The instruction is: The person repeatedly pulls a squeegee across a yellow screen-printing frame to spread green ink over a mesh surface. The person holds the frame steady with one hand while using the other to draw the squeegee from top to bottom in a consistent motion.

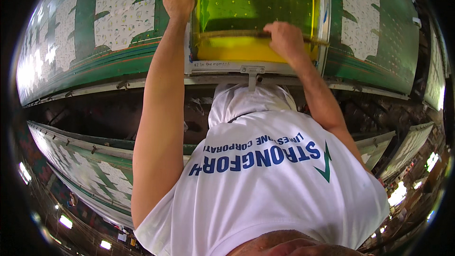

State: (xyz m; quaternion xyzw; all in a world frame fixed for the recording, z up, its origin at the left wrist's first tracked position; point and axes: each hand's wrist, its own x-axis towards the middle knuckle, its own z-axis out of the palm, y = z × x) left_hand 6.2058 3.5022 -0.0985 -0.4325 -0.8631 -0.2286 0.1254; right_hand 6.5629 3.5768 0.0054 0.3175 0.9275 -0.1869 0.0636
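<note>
A screen printing frame (215, 68) with a pale metal rim and yellow-green mesh (232, 0) lies on a green table in front of me. My left hand (178, 0) is closed over the frame's left side rail, its fingers curled at the far part. Inside the frame, my right hand (286, 40) is wrapped round a squeegee (232, 33), a thin brownish bar that runs across the mesh. Its lower edge is hard to make out. Nearer me than the bar, a bright yellow band (237, 51) covers the mesh.
White patterned fabric pieces (125, 9) lie on the green table (113, 66) left of the frame, with another fabric piece (361, 14) to the right. A metal bracket (252, 73) juts from the frame's near edge over the table rail (137, 84). Another long table (95, 154) stands behind me.
</note>
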